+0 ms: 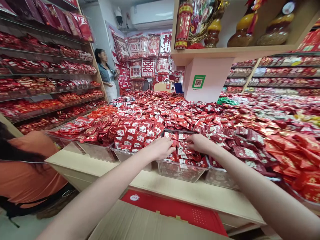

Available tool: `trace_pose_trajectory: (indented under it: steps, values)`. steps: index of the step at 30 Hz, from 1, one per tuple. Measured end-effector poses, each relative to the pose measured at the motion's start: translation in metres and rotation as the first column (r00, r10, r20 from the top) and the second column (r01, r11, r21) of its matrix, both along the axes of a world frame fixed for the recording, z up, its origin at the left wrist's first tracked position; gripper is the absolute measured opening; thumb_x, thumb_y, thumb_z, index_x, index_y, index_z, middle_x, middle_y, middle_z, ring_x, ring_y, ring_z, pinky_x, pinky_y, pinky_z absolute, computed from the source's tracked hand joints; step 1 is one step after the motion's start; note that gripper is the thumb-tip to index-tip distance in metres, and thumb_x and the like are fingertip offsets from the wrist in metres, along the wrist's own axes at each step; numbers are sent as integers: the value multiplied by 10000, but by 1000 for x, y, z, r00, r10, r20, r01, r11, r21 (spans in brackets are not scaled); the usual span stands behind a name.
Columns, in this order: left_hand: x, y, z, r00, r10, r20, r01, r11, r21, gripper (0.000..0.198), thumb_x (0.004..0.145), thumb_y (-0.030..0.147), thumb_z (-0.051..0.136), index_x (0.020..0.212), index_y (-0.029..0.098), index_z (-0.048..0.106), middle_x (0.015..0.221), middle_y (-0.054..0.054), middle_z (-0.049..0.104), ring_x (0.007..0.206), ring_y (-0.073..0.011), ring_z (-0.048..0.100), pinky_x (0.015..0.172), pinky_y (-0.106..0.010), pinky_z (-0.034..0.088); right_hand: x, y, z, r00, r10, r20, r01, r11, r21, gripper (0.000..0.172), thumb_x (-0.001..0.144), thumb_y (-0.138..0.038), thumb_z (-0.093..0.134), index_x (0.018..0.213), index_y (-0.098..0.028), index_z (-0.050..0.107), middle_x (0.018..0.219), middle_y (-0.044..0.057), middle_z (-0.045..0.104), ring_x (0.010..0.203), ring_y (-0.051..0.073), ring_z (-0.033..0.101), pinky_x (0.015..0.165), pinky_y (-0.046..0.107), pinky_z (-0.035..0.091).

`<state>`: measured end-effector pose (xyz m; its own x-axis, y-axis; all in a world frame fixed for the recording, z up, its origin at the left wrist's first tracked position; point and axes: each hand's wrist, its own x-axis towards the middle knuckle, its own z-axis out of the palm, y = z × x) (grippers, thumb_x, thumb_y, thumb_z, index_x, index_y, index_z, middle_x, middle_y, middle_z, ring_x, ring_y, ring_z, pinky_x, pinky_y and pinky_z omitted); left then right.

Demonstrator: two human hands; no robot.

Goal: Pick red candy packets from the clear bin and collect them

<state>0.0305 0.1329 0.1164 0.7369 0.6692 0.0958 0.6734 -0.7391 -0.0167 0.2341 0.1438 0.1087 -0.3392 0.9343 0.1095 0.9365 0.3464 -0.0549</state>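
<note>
Both of my hands are over a clear plastic bin (183, 171) filled with small red packets (186, 156) printed in white. My left hand (163, 147) lies at the bin's left side, its fingers stretched out across the packets and touching them. On the opposite side, my right hand (200, 144) has its fingers bent and pressed together against the packets; whatever they may hold is hidden. Left of this bin, rows of similar red packets (136, 136) are heaped in another bin. Dark maroon packets (246, 151) fill the one to the right.
The bins stand along a pale wooden counter (100, 168). Below it lie a red box (175, 208) and a wooden surface (150, 223). A person in orange (37, 163) is close on the left; another person (107, 73) stands farther back. A wooden shelf (225, 53) overhangs the counter.
</note>
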Motion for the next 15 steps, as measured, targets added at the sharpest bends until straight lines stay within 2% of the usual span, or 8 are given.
trace_pose_trajectory:
  steps: [3,7,10,13,15]
  values:
    - [-7,-10,-4,999,-36,7,35,999,33,438,844,429,234,948,145,551,1064,-106,547,1038,-220,458,918,-371,295,0,-9,-13,994,6,113,-6,1000,-3,162,690,-275,549,734,-165,659,750,95,664,782,215,584,690,261,397]
    - [-20,-39,-3,986,-95,138,84,993,87,322,837,354,319,1014,183,528,1070,-60,554,1071,-192,431,972,-378,247,-4,-10,-24,991,-3,130,-2,999,33,206,733,-306,505,766,-163,649,764,97,662,777,207,579,672,258,393]
    - [-38,-80,-8,945,-165,284,136,984,118,290,829,266,349,1073,221,499,1131,-31,530,1117,-166,395,998,-378,230,-5,-11,-23,990,-6,144,2,1000,27,222,742,-297,486,775,-146,645,786,109,659,770,208,580,664,258,389]
    - [-63,-128,-22,905,-226,360,206,974,94,289,802,202,395,1067,245,503,1115,-19,550,1084,-158,435,992,-385,273,-8,-13,-18,992,3,125,-3,1000,-5,227,741,-284,477,783,-139,647,800,114,657,770,210,583,669,258,386]
    - [-82,-157,-35,915,-181,361,183,983,30,289,779,172,429,1041,258,516,1080,-16,572,1030,-149,481,967,-359,333,-12,-13,-15,996,5,91,-4,1000,-10,232,751,-261,453,790,-137,646,796,115,657,775,207,583,686,258,382]
